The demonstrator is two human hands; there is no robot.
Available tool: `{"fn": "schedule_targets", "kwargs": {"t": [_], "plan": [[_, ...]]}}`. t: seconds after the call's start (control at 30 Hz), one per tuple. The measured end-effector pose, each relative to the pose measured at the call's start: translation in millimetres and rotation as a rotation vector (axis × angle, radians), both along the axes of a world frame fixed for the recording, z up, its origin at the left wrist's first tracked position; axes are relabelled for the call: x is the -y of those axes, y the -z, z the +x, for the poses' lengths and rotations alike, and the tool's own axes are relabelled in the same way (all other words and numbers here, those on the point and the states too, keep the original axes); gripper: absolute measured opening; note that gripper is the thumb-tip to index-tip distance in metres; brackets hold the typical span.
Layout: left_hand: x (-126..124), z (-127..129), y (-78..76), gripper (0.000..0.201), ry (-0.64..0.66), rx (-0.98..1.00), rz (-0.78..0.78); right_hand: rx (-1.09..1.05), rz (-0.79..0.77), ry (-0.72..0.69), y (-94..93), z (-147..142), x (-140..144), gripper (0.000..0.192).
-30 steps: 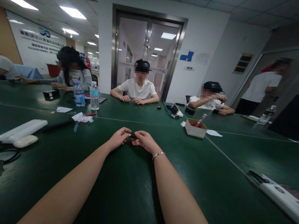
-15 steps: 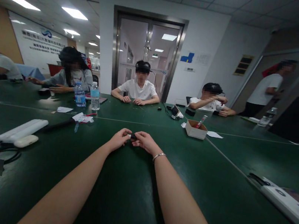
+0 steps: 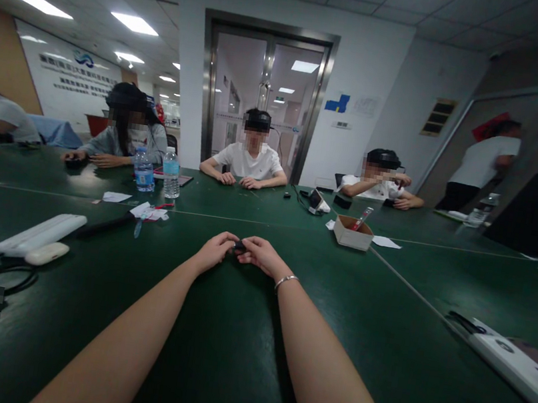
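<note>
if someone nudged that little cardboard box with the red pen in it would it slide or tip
The cardboard box sits low and wide on the smooth green table, so it would probably slide rather than tip. It looks thin-walled and open-topped, so likely light. The red pen leans on its rim and might shift or roll out.

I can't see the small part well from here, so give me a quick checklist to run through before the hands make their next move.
1. Both hands on the part: ok. The left hand and right hand meet on the small black object.
2. Firmness of grip: cannot tell; the object is too small and mostly covered by fingertips.
3. Support: ok. Both hands rest low on the dark green table.
4. Space around the hands: ok. The open cardboard box and the white paper scraps with a red pen lie well apart.
5. Other people: ok. The person in the white T-shirt sits across the table, hands near their own edge.
</note>
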State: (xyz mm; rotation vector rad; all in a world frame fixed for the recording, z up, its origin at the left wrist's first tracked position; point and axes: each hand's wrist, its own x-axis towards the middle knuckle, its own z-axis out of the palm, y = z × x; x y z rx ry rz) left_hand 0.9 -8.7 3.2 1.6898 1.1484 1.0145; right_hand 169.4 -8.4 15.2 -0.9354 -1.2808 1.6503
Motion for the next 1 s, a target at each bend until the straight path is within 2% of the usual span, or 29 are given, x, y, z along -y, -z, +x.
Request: {"fn": "schedule_targets", "kwargs": {"t": [0.43, 0.53, 1.0], "plan": [[3.7, 1.4, -5.2, 0.026, -0.026, 0.006, -0.04, 0.0, -0.006, 0.003, -3.0, -1.0, 2.5, 0.003], [4.1, 1.3, -6.2, 0.03, 0.007, 0.029, -0.035, -0.002, -0.01, 0.004, -3.5, -0.9, 2.7, 0.003], [-0.6, -0.2, -1.8, 0.028, 0.003, 0.034, -0.055, 0.002, -0.001, -0.001, -2.4, -0.2, 2.4, 0.006]]}}
